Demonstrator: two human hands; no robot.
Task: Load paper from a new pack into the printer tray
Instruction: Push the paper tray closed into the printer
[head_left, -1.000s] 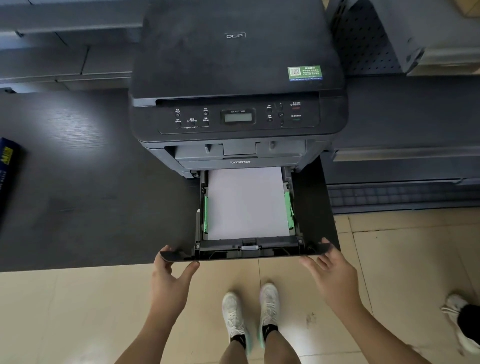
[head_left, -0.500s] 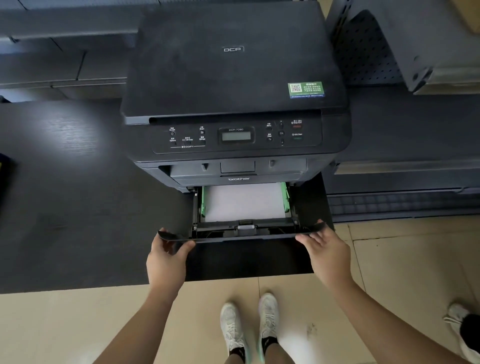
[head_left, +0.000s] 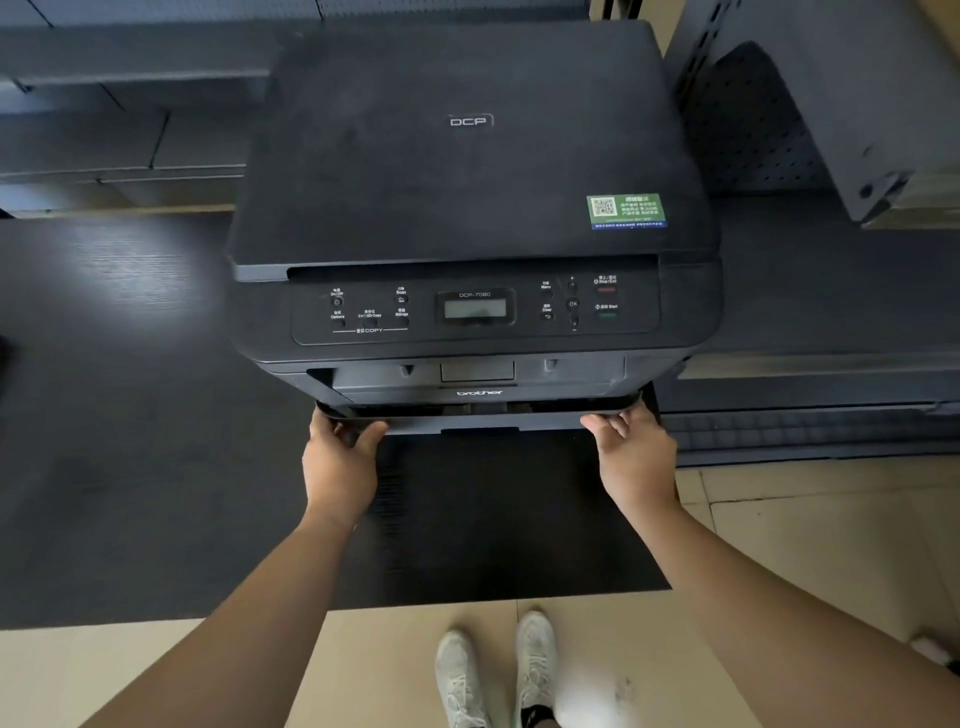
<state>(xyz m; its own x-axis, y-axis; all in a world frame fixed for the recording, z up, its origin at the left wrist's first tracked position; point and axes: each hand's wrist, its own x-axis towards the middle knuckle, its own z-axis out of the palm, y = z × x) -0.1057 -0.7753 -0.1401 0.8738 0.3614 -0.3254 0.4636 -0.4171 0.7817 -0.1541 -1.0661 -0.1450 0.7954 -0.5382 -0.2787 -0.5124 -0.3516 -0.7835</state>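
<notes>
Shoes: a pair of white fabric trainers (head_left: 493, 670) stands on the beige tiled floor (head_left: 810, 525), the nearest thing to the camera, well short of the printer.

Bench: a dark matt bench (head_left: 130, 441) carries the printer; its front edge lies between the trainers and the printer.

Left hand: the left hand (head_left: 340, 462) is at the left end of the tray front, just below the printer's front face. Its fingers (head_left: 324, 423) are curled up and over the lip with the thumb hooked under it, closed on the tray front.

Right hand: the right hand (head_left: 636, 457) is at the right end of the same lip. Its fingers (head_left: 610, 423) lie bent against the edge and pressed onto it; whether they wrap under it cannot be told.

Tray: the black plastic paper tray (head_left: 478, 418) sits at the bottom of the printer, almost wholly inside, with only its front bar and a thin dark gap showing. No paper can be seen in it from here.

Key relation: the tray front runs left to right across the printer's base, and both hands meet it at opposite ends, equally near. The tray lies straight ahead of the fingers, so the last bit of travel looks to be a level push directly away from the person.

Printer: a black boxy desktop printer (head_left: 467, 171) with a flat lid, a green sticker (head_left: 626, 210) at its right front corner and a small grey display (head_left: 475, 307) in the control strip above the tray.

Paper pack: none in view.

Stage: my guess is the tray is being seated home, close to the end of the task.
</notes>
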